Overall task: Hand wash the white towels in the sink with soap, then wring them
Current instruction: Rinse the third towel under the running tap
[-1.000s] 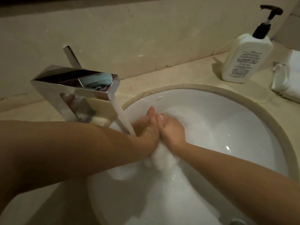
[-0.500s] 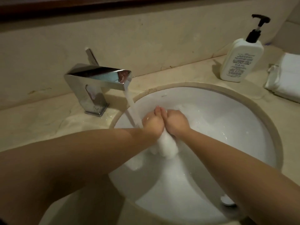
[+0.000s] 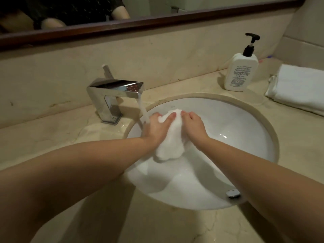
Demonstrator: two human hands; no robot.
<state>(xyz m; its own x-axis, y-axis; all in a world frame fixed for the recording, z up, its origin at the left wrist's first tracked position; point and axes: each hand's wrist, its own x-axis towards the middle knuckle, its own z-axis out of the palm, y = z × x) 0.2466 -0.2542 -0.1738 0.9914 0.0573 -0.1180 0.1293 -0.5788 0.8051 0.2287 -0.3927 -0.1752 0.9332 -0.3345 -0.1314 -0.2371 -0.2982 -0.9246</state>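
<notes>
Here, the left hand (image 3: 156, 128) and right hand (image 3: 193, 125) are gripping 1 bunched white towel (image 3: 171, 137) between them above the sink (image 3: 245, 137), with faucet (image 3: 114, 95) water running just left of the left hand.

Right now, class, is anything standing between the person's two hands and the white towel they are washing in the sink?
Nothing visible does. The left hand and right hand both grip the wet white towel directly over the sink; the faucet's stream falls beside the left hand.
</notes>
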